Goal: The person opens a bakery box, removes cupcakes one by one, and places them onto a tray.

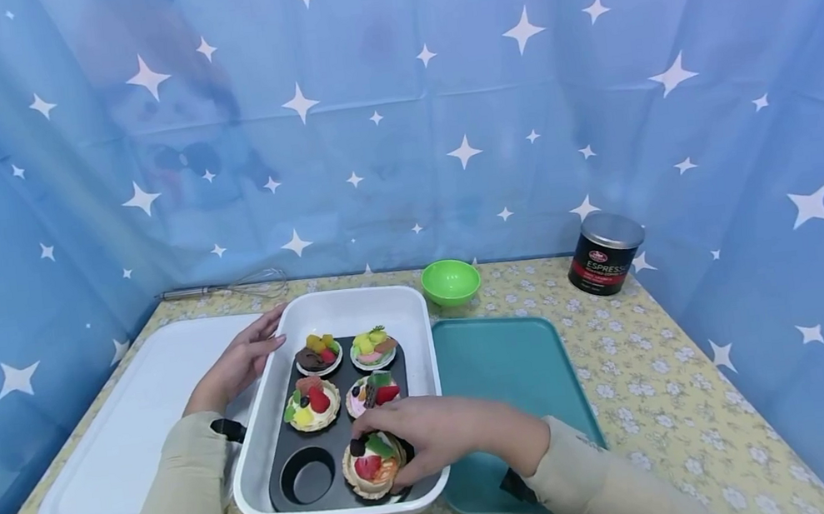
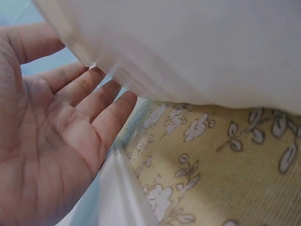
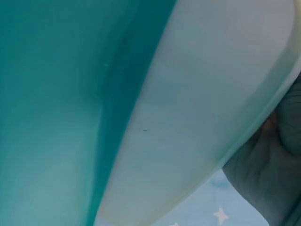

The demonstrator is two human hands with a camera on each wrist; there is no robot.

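The right hand [image 1: 430, 431] has its grip curled over a toy fruit tart with a strawberry slice, a green leaf and a dark berry on cream [image 1: 374, 467], fingers pinching its pastry rim; the tart sits in the front right cup of a black six-cup muffin tin [image 1: 340, 419], tilted slightly and partly raised above the cup's edge. The front left cup [image 1: 309, 477] beside it has nothing in it. Four more toy tarts fill the other cups: a cream tart with strawberry and chocolate stick [image 1: 374, 394] just behind the hand, a yellow-and-red fruit tart [image 1: 312, 405] to its left, a chocolate tart [image 1: 318, 355] and a green-and-yellow fruit tart [image 1: 373, 347] at the back. The tin lies inside a white rectangular baking dish [image 1: 342, 306]. The left hand [image 1: 238, 366] rests against the dish's left outer wall [image 2: 188, 52] with its grip spread, fingers [image 2: 94, 89] straight and touching the rim's underside, above a white flat cutting board [image 1: 135, 420]. To the right of the dish, touching it, lies a teal plastic tray [image 1: 514, 363], seen close up from the right wrist [image 3: 56, 113]. All stand on a counter with a yellow floral cloth [image 1: 661, 398]. Further back are a small green bowl [image 1: 450, 280], a black espresso tin with a silver lid [image 1: 605, 253] and a wire whisk [image 1: 234, 289] near the blue starred curtain [image 1: 441, 103].
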